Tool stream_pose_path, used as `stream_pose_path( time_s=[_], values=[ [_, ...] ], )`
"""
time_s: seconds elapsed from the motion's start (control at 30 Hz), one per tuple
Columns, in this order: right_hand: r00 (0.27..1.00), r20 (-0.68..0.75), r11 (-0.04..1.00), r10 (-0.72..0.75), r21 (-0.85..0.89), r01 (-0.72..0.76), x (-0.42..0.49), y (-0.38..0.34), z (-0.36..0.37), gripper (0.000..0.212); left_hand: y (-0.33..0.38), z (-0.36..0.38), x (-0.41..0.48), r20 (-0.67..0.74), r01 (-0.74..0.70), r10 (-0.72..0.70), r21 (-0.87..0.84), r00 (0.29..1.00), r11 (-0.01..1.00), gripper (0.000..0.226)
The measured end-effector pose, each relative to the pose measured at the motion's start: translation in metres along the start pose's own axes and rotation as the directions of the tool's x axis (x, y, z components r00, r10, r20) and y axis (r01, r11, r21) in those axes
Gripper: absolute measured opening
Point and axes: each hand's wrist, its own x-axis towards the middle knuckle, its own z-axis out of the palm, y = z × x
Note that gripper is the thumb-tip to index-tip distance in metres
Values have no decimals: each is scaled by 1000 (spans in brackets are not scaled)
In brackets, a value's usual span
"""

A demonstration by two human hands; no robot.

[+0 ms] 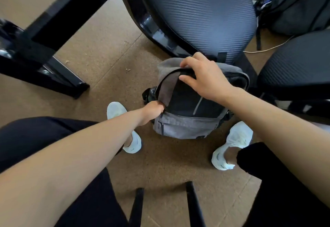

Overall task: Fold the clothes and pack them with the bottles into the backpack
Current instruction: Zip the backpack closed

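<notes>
Standing on the floor (pixel 107 57) between two white shoes (pixel 239 137): grey backpack (pixel 187 128), upright, its far side against a chair (pixel 196 12). Left grip (pixel 153 109): fingers curled, pinching the backpack's left edge at the opening. Right grip (pixel 205 78): fingers curled over the top rim. Dark bottle (pixel 151 91): side pocket, just beyond left grip.

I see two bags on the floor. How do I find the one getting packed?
Find the brown floor between the white shoes, before the black chair seat. The grey backpack stands there, gripped by the left hand and the right hand. Unlike the darker bag at the far top right, it is light grey with a black front.
</notes>
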Motion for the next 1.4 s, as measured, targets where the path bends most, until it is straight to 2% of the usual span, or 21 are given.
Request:
stream_pose_path(
  time_s=[0.07,0.13,0.3,0.43,0.57,0.67,0.8,0.9,1.0,1.1,1.17,1.27,1.4],
  values=[
    [998,-53,999,45,-1,-45,-1,1,3,36,0,0,2,7,33,-32,-40,999,999,21],
    [993,-84,996,81,-34,-84,-2,0,7,37,-2,-1,6,27,30,-30,-8,999,1000,25],
    [989,-69,990,134,-39,-137,1,-4,12,28,-11,0,9,93,5,-7,26,996,1000,30],
    [994,-3,994,107,0,-107,-1,-3,11,27,-13,-2,4,84,52,-48,-43,995,998,26],
    [997,60,999,38,35,-40,-2,3,4,33,-9,-8,3,39,44,-43,-28,998,999,27],
    [997,74,998,-8,63,3,-5,8,0,35,-2,-10,-2,69,82,-80,-26,994,996,31],
    [995,95,998,-19,62,13,-7,13,-2,38,18,-10,-12,38,77,-76,-31,996,997,31],
    [997,73,1000,-17,13,16,-10,20,-2,38,39,-9,-28,-25,5,-9,-181,1000,983,34],
    [1000,27,998,3,-64,-2,-12,26,-3,34,62,-7,-53,-134,-183,143,-366,981,913,38],
    [999,10,989,40,-141,-38,-12,31,-2,29,79,-9,-78,-228,-358,287,-398,930,844,39],
    [999,2,982,51,-183,-49,-12,31,-2,28,84,-14,-83,-261,-421,338,-404,904,812,39],
    [996,-3,976,88,-199,-87,-14,34,-5,24,90,-21,-81,-263,-440,363,-357,894,824,41],
    [991,32,971,128,-206,-119,-16,38,-8,29,96,-30,-73,-213,-364,315,-258,925,895,41]
  ],
)
